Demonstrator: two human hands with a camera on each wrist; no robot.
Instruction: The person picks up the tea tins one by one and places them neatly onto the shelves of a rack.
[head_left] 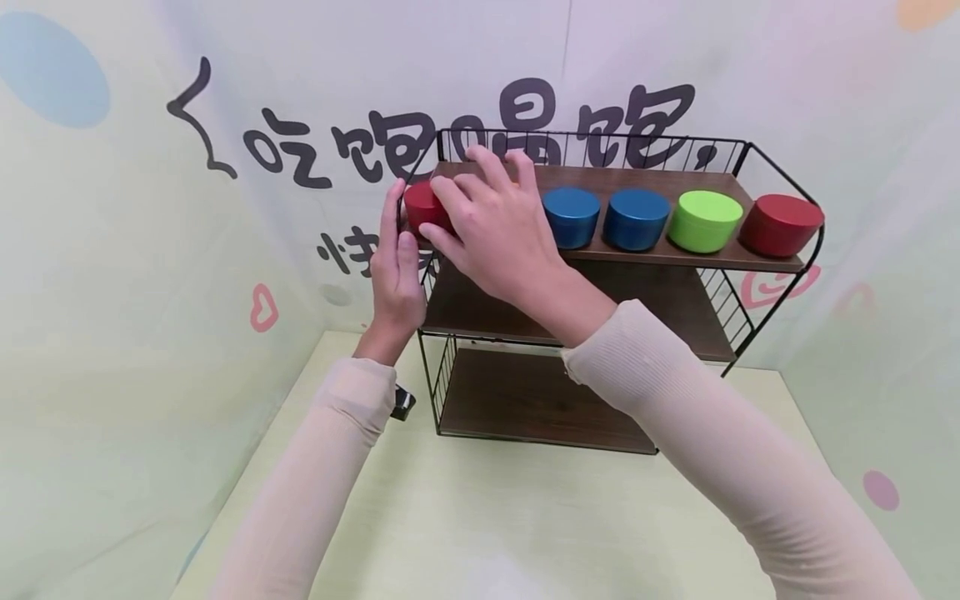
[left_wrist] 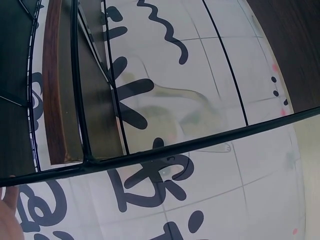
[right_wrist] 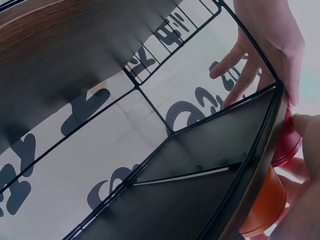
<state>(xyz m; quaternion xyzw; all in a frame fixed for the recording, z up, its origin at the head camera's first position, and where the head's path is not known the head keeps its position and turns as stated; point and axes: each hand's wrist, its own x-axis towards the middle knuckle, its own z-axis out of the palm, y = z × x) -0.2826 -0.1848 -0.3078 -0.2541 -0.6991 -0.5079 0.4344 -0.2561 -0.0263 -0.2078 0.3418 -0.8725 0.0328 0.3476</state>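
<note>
At the left end of the rack's top shelf stands a round red tin [head_left: 426,207]. My right hand [head_left: 498,221] reaches over it, thumb and fingers curled about its near side and top. Against the tin's left side and the rack's end lies my left hand [head_left: 397,271], its fingers straight and pointing up. An orange tin [right_wrist: 265,205] sits beside the red one, mostly hidden by the right hand in the head view. In the right wrist view, the left hand [right_wrist: 272,45] reaches around the corner of the frame, and the right thumb touches the red tin [right_wrist: 287,137].
Further right on the top shelf [head_left: 637,179] stand two blue tins [head_left: 572,218], a lime green tin [head_left: 705,221] and another red tin [head_left: 782,225]. The black wire rack [head_left: 738,333] has brown boards and stands on a pale table [head_left: 510,517]. A small black object [head_left: 403,403] lies by the left sleeve.
</note>
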